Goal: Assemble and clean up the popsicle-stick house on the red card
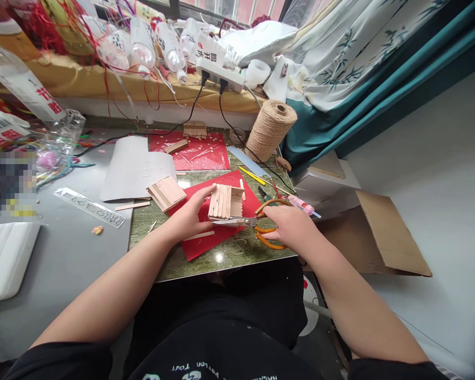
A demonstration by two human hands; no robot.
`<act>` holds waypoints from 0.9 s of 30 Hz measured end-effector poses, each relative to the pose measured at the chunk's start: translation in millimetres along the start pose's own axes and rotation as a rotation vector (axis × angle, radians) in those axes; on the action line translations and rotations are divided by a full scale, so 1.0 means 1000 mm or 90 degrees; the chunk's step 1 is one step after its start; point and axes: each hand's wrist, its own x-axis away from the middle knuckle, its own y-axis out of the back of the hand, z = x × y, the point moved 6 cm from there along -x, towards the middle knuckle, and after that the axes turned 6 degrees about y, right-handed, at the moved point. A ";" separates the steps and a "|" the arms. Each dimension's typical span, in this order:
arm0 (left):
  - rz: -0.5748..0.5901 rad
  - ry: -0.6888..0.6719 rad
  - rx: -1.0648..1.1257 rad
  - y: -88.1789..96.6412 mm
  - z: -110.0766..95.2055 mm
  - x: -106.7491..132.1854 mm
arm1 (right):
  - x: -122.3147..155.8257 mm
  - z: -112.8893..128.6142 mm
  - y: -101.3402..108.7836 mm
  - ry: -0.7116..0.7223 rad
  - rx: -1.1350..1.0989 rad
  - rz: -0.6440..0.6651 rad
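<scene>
Surface: green marbled top [237, 256] below a sill crowded with bottles, a power strip [220, 74] and a spool of twine [269, 129]; a sheet of red paper [198, 248] lies across its middle.
Stick frame: a small boxy build of flat wooden craft sticks [225, 201], standing on the red paper between the two hands.
Left hand: closed on the frame's left side [188, 216], fingers up against the wall of sticks, bracing it.
Right hand: wrapped around the orange loops of the scissors [245, 221], hand [291, 227] low over the surface. The blades lie along the frame's lower front edge, tips pointing left; whether they are parted I cannot tell.
Weight: judged very light, so a nudge from the blades would likely slide it on the smooth paper.
Stiffness: each stick looks stiff along its length but thin, so apt to split. The joints between sticks are probably the weak spots.
Feel: bare dry wood, so not slippery.
Where to hold: by the flat outer walls near a corner where sticks overlap, not by a single loose end.
Nearby: a second stick panel [167, 193] lies to the left and a glue gun [301, 205] just beyond the right hand. A cardboard box [380, 237] sits open off the right edge.
</scene>
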 end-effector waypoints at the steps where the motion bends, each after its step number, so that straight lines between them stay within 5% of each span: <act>1: -0.001 -0.001 0.000 0.000 0.000 0.000 | 0.000 0.000 0.000 0.001 0.000 0.000; 27: 0.002 0.003 0.008 -0.001 0.002 0.000 | 0.004 -0.005 -0.004 0.024 0.031 -0.037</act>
